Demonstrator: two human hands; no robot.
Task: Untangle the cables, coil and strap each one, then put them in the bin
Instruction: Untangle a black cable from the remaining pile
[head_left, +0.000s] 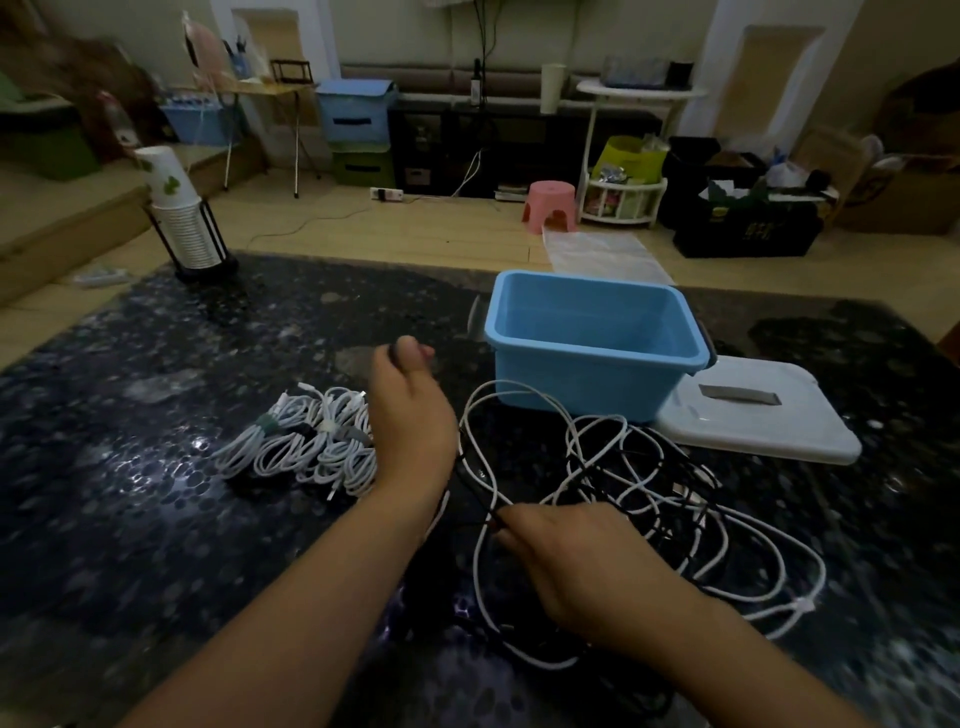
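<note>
A tangle of white and black cables lies on the dark table in front of the blue bin. My right hand rests over the tangle's near left part and pinches a black cable. That black cable runs up to my left hand, which is raised with fingers curled round it. Left of that hand sit several coiled, strapped white cables. The bin looks empty.
The bin's white lid lies to the right of the bin. A stack of paper cups in a black holder stands at the table's far left corner. The dark speckled table ends at the wooden floor beyond.
</note>
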